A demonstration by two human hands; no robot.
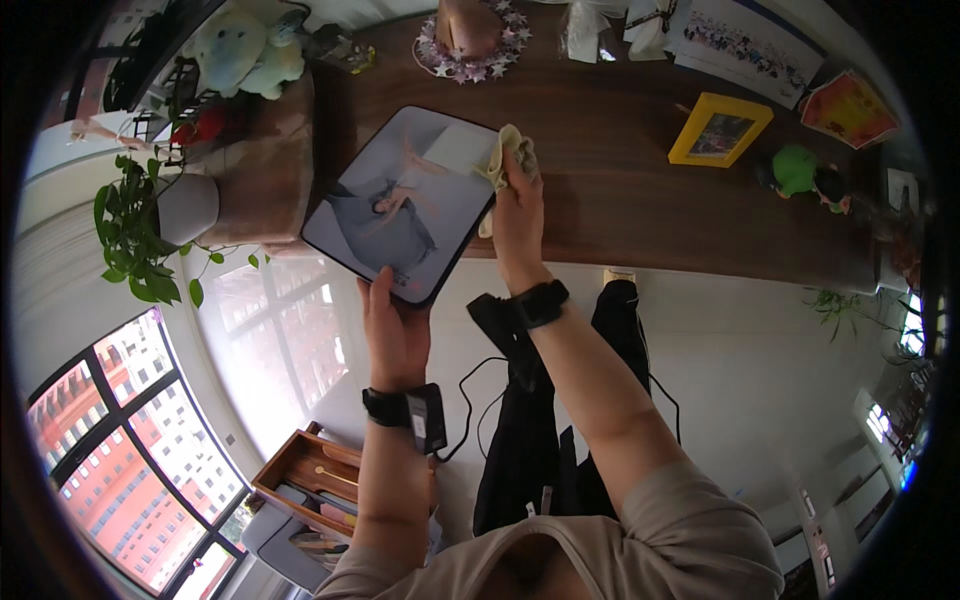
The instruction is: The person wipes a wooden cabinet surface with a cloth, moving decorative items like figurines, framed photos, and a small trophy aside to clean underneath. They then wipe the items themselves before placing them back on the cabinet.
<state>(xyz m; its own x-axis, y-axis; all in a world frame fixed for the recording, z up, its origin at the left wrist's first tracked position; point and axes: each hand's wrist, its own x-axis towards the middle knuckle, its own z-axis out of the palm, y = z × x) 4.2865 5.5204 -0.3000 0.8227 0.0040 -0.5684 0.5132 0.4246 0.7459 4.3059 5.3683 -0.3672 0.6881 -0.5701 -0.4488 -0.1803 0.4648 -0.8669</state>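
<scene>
My left hand (394,326) grips the lower corner of a dark-edged rectangular picture panel (457,206), thumb on its face. The panel is held tilted above the wooden top and shows a person in a grey-blue dress. My right hand (520,206) holds a crumpled pale yellow-green cloth (517,154) at the panel's right edge. Some of the cloth lies over the front of the panel's upper right corner; the fingers behind it are partly hidden. Both wrists wear black straps with a small device.
The wooden top (600,195) bears a yellow photo frame (679,150), a green figurine (793,171) and a star-trimmed cone hat (470,30). A potted trailing plant (187,210) and plush toy (232,52) stand left. Below are an open wooden drawer box (300,469) and black cables (463,386).
</scene>
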